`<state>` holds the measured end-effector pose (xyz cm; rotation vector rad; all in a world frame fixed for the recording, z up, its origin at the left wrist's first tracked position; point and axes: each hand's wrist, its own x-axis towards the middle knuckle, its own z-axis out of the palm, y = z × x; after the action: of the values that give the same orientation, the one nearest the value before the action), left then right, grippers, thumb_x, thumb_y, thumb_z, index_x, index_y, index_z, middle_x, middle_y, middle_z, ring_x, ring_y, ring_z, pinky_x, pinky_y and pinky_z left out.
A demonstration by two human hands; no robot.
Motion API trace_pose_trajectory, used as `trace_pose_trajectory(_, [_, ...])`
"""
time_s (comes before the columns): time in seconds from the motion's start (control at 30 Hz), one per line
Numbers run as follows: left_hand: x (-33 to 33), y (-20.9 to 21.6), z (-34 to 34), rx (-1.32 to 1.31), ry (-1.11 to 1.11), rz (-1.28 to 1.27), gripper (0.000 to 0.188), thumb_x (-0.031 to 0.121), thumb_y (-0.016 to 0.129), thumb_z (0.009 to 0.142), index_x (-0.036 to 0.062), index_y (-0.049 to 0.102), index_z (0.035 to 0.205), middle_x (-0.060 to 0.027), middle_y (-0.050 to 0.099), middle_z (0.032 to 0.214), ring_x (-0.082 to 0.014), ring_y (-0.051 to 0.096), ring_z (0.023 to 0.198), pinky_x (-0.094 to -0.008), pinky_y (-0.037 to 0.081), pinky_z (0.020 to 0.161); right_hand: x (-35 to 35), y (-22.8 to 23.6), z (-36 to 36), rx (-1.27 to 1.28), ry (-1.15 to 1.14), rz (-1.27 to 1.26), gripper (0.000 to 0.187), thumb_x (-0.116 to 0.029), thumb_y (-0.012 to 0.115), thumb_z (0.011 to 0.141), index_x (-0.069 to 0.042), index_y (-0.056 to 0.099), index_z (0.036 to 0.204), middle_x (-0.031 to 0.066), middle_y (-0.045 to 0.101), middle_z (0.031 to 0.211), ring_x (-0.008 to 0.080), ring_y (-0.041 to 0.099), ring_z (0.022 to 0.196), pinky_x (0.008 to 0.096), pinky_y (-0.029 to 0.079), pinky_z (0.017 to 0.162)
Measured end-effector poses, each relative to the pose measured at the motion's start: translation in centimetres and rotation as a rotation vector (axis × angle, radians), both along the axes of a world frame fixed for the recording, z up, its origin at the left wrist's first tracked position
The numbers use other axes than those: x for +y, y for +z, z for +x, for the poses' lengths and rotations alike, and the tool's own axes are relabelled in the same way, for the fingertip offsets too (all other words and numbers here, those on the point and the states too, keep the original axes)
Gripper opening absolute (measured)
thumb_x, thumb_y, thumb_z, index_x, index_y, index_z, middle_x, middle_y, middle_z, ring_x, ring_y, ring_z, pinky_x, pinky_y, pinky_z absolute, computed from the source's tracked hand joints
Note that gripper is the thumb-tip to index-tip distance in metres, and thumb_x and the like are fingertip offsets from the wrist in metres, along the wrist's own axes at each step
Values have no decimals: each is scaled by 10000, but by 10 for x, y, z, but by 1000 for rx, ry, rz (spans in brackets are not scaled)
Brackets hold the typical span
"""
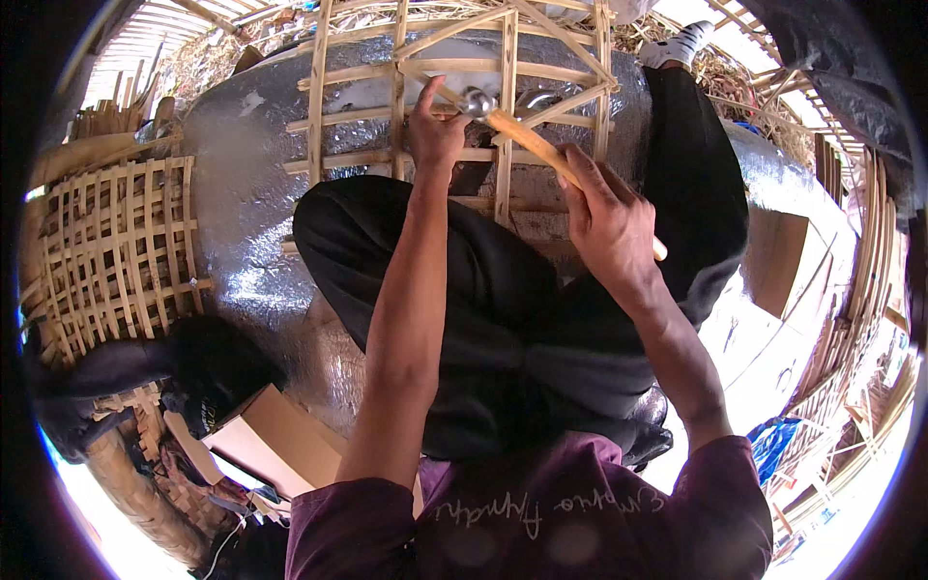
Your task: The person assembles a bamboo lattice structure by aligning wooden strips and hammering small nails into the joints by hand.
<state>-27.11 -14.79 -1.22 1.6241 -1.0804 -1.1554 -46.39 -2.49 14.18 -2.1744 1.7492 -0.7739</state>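
My right hand (611,213) is wrapped round the wooden handle of a hammer (536,145). Its shiny metal head is over a lattice of pale bamboo strips (507,92), close to my left thumb. My left hand (437,133) reaches onto the lattice, index finger and thumb on either side of a short slanting bamboo strip (418,73). The hammer head partly covers that spot, and whether a nail is there cannot be seen. The lattice lies in front of my legs, its near part beyond my bent left knee.
Silvery sheeting (242,213) covers the ground under the lattice. A woven bamboo panel (116,242) stands at the left, above a dark cloth or bag (213,362) and an open cardboard box (280,435). Bundled bamboo strips (855,309) and a blue plastic piece (773,447) lie at the right.
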Motion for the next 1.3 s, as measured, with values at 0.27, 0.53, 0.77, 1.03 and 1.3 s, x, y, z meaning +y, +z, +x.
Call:
trace_pose_trajectory(0.27, [-2, 0, 2, -50, 31, -107, 692, 260, 876, 674, 95, 566, 1270, -140, 674, 1106, -211, 667, 915, -343, 526, 793, -1, -24, -16, 143, -57, 104, 357, -124, 584, 903, -142, 533, 1255, 147, 652, 932, 352, 668, 729, 454, 541, 576])
trace_pose_trajectory(0.53, [3, 21, -5, -47, 7, -2, 679, 202, 861, 686, 94, 557, 1283, -113, 711, 947, -178, 685, 824, -317, 536, 747, -2, -19, -11, 189, -29, 114, 351, -118, 607, 889, -138, 548, 1235, 135, 666, 934, 345, 672, 756, 448, 544, 591])
trace_pose_trajectory(0.77, [0, 7, 2, -286, 14, -159, 681, 186, 861, 687, 81, 554, 1286, -97, 715, 943, -170, 680, 867, -326, 530, 777, -2, -10, -4, 37, 4, 14, 332, -98, 595, 882, -132, 569, 1211, 141, 671, 952, 362, 672, 758, 452, 545, 589])
trace_pose_trajectory(1.03, [7, 23, -7, -102, -4, 9, 685, 196, 861, 682, 108, 559, 1290, -145, 673, 1118, -243, 661, 979, -355, 521, 844, -2, -21, -19, 175, -70, 77, 360, -61, 616, 859, -113, 565, 1212, 139, 673, 988, 360, 675, 767, 437, 560, 616])
trace_pose_trajectory(1.3, [1, 10, -4, -151, -10, -107, 653, 220, 857, 687, 106, 577, 1266, -155, 637, 1201, -267, 633, 1054, -372, 498, 895, 4, -41, -17, 129, -54, 134, 422, -41, 621, 847, -115, 549, 1256, 130, 675, 983, 334, 680, 803, 415, 578, 658])
